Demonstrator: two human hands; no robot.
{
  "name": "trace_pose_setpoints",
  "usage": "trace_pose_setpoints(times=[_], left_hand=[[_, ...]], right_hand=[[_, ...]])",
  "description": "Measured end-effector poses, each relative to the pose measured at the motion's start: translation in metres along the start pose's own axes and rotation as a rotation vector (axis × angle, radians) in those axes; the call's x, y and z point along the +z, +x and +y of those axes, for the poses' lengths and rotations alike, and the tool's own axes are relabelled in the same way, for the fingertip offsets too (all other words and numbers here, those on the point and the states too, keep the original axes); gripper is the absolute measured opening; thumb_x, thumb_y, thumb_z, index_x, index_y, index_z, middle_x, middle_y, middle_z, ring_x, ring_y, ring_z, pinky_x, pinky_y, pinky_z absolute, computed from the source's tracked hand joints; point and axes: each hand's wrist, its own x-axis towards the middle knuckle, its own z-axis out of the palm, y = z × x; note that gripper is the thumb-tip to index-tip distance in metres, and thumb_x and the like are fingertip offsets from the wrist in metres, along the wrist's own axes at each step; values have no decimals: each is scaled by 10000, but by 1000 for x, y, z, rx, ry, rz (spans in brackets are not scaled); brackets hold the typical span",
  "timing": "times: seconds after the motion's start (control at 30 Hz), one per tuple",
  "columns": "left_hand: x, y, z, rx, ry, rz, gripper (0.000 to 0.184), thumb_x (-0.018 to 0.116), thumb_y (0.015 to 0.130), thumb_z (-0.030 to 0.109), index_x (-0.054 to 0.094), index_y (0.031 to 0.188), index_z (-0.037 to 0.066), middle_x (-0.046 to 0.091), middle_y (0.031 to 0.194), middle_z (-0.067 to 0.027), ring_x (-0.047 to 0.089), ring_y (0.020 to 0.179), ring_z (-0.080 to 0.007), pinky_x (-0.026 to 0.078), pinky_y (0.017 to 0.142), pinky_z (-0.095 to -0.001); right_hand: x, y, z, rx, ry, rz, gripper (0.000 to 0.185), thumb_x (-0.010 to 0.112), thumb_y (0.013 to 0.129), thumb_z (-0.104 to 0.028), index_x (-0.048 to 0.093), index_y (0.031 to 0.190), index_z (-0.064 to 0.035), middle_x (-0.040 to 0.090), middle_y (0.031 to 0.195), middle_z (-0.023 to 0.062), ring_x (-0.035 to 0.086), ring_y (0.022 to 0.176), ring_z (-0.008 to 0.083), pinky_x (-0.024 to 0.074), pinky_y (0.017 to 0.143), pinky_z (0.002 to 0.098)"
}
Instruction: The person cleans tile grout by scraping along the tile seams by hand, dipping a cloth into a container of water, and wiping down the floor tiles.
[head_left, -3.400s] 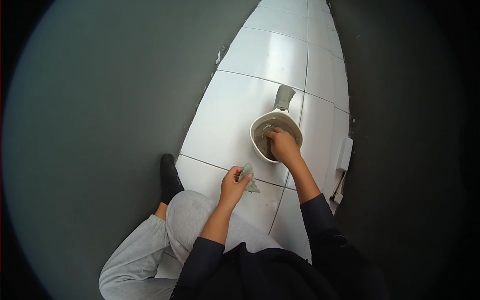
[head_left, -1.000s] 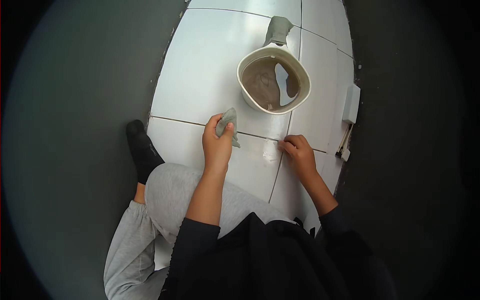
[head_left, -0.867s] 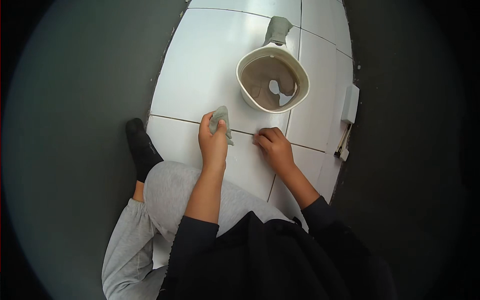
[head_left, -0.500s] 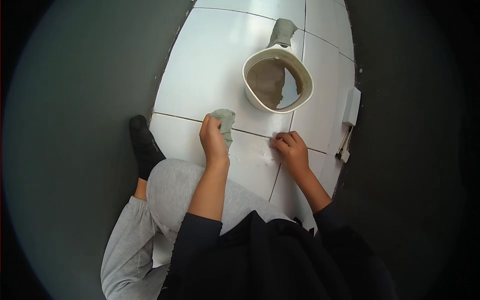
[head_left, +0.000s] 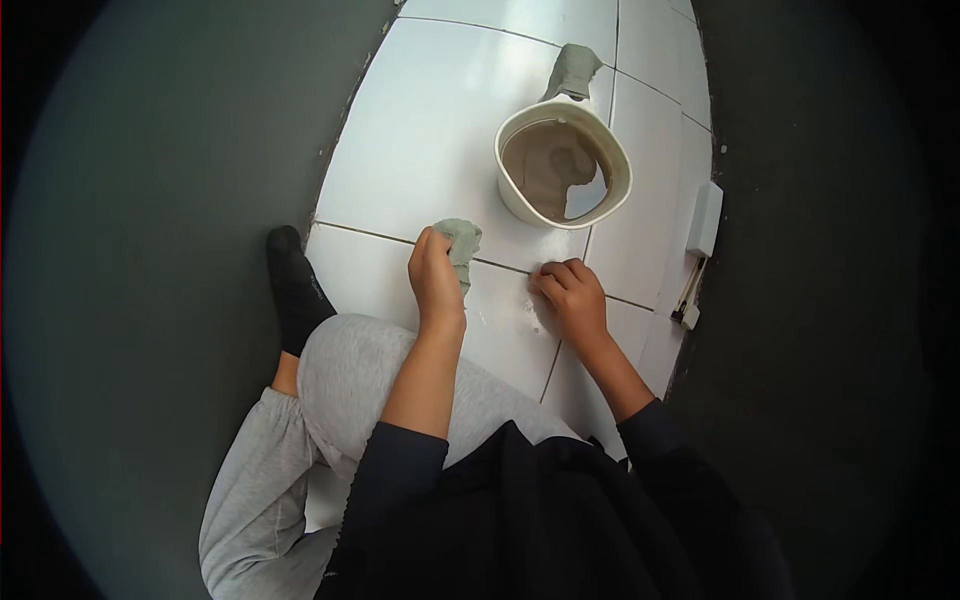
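My left hand [head_left: 436,275] is closed around a grey-green piece that looks like clay [head_left: 462,243], its edge rough and uneven, held above the tiles. My right hand [head_left: 573,298] is low over the tile, fingers curled and tips together; whatever is under them is hidden. Wet marks shine on the tile just left of and below those fingers. Beyond both hands stands a white dipper [head_left: 508,188] holding brownish, murky water [head_left: 540,165]. Another grey-green lump [head_left: 575,72] lies at its far side, by the handle.
White floor tiles [head_left: 400,130] with dark joints run between two dark walls or edges. A white box-like fitting [head_left: 705,220] with a small part below it is at the right edge. My leg in grey trousers [head_left: 350,370] and a black-socked foot [head_left: 293,285] are at left.
My right hand has shifted slightly left over the wet tile. My left hand still holds the grey-green piece. The whole view has moved a little.
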Motion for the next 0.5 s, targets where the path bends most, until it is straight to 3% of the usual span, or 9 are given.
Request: trace_pose_setpoints(times=[0.13,0.37,0.5], left_hand=[[-9,1,1,24,13,15,163,421,820,178,476,702,80,424,718,29,349,665,-82,323,579,-239],[-4,3,0,-40,18,38,166,431,815,197,499,709,89,450,728,35,350,661,-76,316,559,-235],[2,-2,2,-37,35,24,169,428,818,201,504,713,93,452,729,38,350,661,-72,315,550,-235]], right_hand=[[22,20,-17,-16,21,17,134,728,657,-57,657,770,-74,649,858,28,582,772,214,488,656,325],[-28,-28,21,80,-101,-38,119,714,664,-75,662,770,-92,650,858,1,574,786,197,451,634,337],[1,-8,3,12,-37,30,128,716,675,-91,651,784,-82,644,871,11,570,787,197,453,635,335]])
